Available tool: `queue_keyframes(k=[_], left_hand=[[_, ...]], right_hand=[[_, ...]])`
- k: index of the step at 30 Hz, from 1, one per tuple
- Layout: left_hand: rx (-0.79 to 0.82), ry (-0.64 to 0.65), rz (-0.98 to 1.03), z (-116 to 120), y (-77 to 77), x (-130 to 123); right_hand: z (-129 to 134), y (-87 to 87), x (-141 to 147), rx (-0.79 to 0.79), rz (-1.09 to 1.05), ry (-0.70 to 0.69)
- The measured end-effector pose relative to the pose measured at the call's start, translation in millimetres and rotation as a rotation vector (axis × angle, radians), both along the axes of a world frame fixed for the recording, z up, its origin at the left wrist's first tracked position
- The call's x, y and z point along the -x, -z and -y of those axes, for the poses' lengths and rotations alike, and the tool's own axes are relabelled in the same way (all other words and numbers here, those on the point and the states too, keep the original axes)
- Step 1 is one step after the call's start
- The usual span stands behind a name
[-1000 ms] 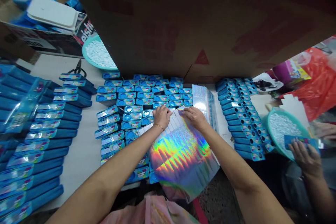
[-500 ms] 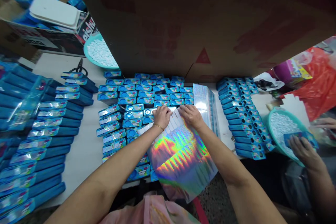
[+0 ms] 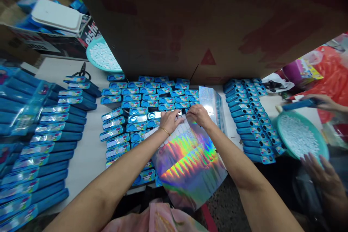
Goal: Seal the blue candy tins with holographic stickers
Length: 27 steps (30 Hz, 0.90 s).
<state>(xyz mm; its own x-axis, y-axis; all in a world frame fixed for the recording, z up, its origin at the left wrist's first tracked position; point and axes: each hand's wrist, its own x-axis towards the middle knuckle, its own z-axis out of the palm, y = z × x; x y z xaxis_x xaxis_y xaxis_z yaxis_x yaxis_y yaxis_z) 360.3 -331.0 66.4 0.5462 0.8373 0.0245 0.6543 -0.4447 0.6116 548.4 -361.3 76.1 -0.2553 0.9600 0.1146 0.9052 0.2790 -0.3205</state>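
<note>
A shiny holographic sheet, with a band of pale strips along its far edge, slopes from the table toward my lap. My right hand pinches its far right edge. Close by, my left hand curls with its fingertips closed at the sheet's far edge; what lies between them is hidden. Rows of blue boxes with bright printed ends stand packed beyond and to the left of the sheet. Beside my right hand lies a stack of silvery sheets.
A large cardboard box blocks the far side. More blue boxes stand left and right. Turquoise basins hold white pellets, one at left, one at right. A co-worker's hands are there. Scissors lie far left.
My hands stay at the sheet's far edge, with the right hand slightly closer to the left. The co-worker has lifted a blue box from the basin toward the back, the other hand spread beside the basin.
</note>
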Motion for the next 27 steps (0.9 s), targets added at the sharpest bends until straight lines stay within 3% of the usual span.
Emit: queue_keyframes(k=[8,14,17,22,24,27], left_hand=[[0.111,-0.036,-0.020,-4.0,-1.2,-7.7],[0.139,-0.043,-0.038,-5.6,5.7,-6.3],[0.075,-0.045,-0.063,-4.9,9.6,-8.0],[-0.024,-0.121,0.048,-4.4,10.6,-1.3],[0.089,-0.179,0.235,-4.3,6.1,8.7],[0.484,-0.266,0.624,-2.9,-6.0,30.7]], right_hand=[[17.0,-0.1,2.1,-0.297,0.288,-0.194],[32.5,12.8,6.1,-0.295,0.235,-0.178],[42.9,-12.3,12.3,-0.243,0.165,-0.112],[51.8,-86.5,27.2,-0.097,-0.144,0.176],[42.9,-100.9,34.3,-0.025,-0.331,0.294],[19.9,-95.9,50.4,0.114,-0.622,0.428]])
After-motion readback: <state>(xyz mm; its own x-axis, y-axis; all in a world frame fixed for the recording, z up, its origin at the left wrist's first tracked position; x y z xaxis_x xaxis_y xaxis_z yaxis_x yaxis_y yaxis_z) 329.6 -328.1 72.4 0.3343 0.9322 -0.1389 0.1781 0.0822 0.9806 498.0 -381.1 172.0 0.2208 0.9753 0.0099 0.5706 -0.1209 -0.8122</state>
